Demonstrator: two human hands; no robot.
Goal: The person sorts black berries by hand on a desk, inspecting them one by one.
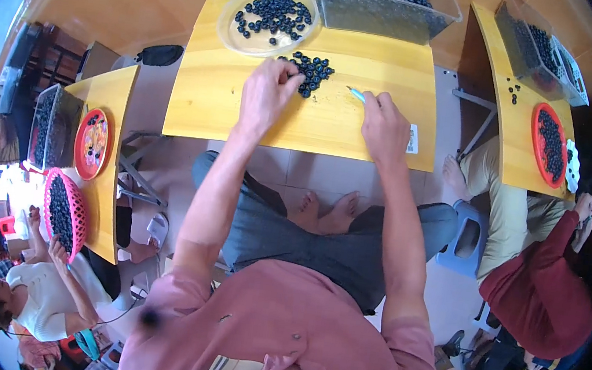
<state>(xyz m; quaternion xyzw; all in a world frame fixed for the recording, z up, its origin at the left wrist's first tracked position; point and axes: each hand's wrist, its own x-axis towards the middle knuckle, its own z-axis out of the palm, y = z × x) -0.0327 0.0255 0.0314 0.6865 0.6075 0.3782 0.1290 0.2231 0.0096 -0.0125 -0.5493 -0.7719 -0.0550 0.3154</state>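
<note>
A small pile of shiny, round black beads point(315, 75) lies on the yellow wooden table point(209, 111) before me. At the pile's left edge, my left hand point(268, 96) is closed, thumb and fingertips together; whatever they pinch is hidden. My right hand point(386, 127) grips a slim light-blue tool point(356, 94) with a narrow pointed tip, aimed left toward the pile. Beyond my left hand stands a round see-through bowl point(226, 34) with similar beads spread over its bottom.
Plastic bins point(382, 24) full of beads line the table's far edge. A label point(413, 139) lies right of my right hand. Co-workers sit at side tables: a red tray point(538, 119) is on the right, a pink basket point(79, 206) on the left.
</note>
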